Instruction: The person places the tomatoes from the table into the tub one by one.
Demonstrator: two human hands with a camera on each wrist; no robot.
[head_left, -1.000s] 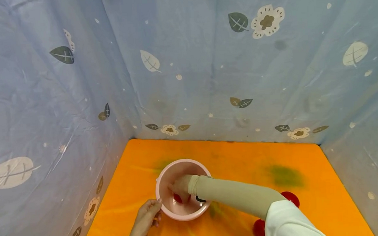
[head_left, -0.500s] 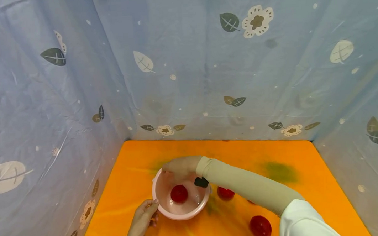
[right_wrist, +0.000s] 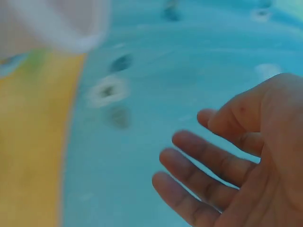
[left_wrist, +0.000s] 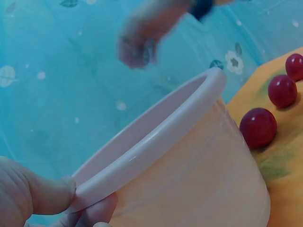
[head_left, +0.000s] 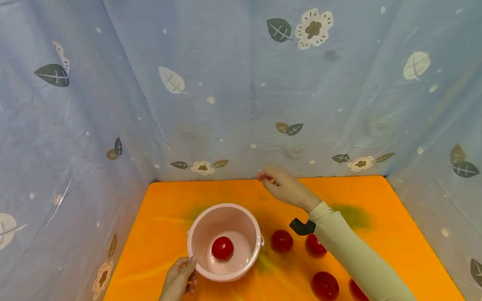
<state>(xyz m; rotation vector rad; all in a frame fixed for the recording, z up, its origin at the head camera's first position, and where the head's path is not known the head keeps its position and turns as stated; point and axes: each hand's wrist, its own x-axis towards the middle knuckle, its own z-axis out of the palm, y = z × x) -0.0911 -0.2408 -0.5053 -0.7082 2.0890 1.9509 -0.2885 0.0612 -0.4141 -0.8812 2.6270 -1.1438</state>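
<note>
A pale pink bucket [head_left: 227, 274] stands on the orange tabletop, with one glossy red round thing [head_left: 222, 248] on its floor. At its near left rim my left hand [head_left: 178, 279] pinches the edge between thumb and fingers; the left wrist view shows the thumb [left_wrist: 52, 194] over the rim and fingers below the outer wall. My right hand [head_left: 285, 189] hangs in the air beyond and right of the bucket, holding nothing. In the right wrist view its fingers [right_wrist: 189, 165] are spread and gently bent.
Several more red round things lie right of the bucket, among them one close to its wall [head_left: 281, 241] and one nearer the front [head_left: 325, 286]. My right forearm [head_left: 357, 253] partly covers others. Blue patterned curtains [head_left: 221, 79] enclose the back and sides of the table.
My right hand has let go of the red round thing inside the bucket, risen out over the rim and moved right. The left hand keeps its hold on the rim.
</note>
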